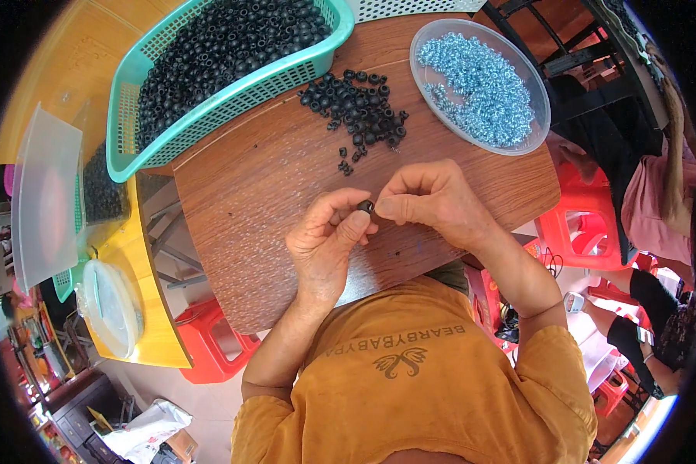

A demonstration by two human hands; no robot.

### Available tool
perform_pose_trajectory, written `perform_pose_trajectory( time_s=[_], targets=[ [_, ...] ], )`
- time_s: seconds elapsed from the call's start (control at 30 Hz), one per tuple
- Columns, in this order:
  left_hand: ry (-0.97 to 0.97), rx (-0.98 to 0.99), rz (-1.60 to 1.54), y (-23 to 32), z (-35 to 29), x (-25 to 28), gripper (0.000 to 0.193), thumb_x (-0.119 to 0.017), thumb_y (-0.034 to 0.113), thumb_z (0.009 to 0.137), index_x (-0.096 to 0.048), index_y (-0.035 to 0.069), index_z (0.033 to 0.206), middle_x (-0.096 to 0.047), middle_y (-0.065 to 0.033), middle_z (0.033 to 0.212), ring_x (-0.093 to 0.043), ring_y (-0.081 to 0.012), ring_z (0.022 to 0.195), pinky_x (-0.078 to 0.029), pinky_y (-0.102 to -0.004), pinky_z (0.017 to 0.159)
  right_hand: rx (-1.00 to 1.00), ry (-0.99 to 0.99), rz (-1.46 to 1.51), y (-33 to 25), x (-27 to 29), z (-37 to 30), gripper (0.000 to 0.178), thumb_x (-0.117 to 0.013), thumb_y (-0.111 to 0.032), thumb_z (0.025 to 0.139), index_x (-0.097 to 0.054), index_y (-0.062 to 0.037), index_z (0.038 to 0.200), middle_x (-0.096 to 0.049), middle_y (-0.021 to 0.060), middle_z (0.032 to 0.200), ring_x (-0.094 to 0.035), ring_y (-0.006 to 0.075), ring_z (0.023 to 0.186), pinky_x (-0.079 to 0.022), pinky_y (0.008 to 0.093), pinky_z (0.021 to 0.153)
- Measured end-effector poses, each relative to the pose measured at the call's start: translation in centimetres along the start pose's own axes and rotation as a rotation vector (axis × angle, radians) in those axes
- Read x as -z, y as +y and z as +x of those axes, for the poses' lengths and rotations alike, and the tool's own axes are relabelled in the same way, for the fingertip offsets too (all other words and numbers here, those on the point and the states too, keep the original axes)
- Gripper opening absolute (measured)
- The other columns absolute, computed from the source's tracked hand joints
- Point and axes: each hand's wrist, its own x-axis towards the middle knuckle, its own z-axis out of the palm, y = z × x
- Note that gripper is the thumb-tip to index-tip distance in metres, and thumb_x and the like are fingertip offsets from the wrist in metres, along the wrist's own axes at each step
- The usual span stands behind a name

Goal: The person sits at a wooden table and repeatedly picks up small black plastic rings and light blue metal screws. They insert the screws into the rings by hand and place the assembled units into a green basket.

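Nearest camera: orange shirt [441, 379]. Gripping one black bead [365, 207] between thumb and finger of left hand [323, 233], over counter [263, 178], near side of loose bead pile [361, 108]. Pinching right hand [435, 199] closed just beside bead; can't tell if gripping anything. Looks like working at bead's hole; next calls for steady left grip, careful right alignment. Hole seemingly pointing right; roundish, no clear long axis.
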Motion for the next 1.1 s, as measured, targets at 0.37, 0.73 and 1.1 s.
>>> perform_pose_trajectory(
  time_s=[0.37, 0.73, 1.1],
  targets=[
    [-0.002, 0.001, -0.01, 0.1, -0.4, 0.1, 0.019, -0.06, -0.004, 0.082, -0.059, -0.006, 0.101, -0.063, -0.0105, 0.085, -0.06, -0.0135, 0.069, -0.05, -0.0221, 0.059, -0.026, 0.035, -0.045, 0.5, -0.6, 0.2, 0.021, -0.069, -0.02, 0.079, -0.064, -0.0002, 0.072, -0.059, 0.0004, 0.065, -0.05, 0.0045, 0.059, -0.038, 0.0196, 0.05],
    [0.004, 0.146, -0.39, -0.1, 0.0, 1.5, 0.016, -0.061, -0.001, 0.082, -0.058, -0.003, 0.098, -0.063, -0.0123, 0.085, -0.059, -0.0152, 0.065, -0.049, -0.0253, 0.056, 0.092, 0.113, -0.223, 1.4, -1.3, 1.5, 0.017, -0.066, -0.015, 0.081, -0.062, -0.0012, 0.072, -0.058, 0.0031, 0.066, -0.05, 0.0089, 0.058, -0.038, 0.0238, 0.052],
    [0.117, 0.163, -0.382, -0.1, 0.6, 2.6, 0.016, -0.059, 0.004, 0.085, -0.056, -0.004, 0.098, -0.062, -0.0148, 0.085, -0.057, -0.0179, 0.061, -0.045, -0.0287, 0.052, 0.879, 0.208, -1.493, 0.7, -2.4, 8.0, 0.01, -0.062, -0.013, 0.062, -0.062, -0.0039, 0.068, -0.059, 0.0102, 0.069, -0.055, 0.0247, 0.069, -0.044, 0.0341, 0.057]
  ],
)
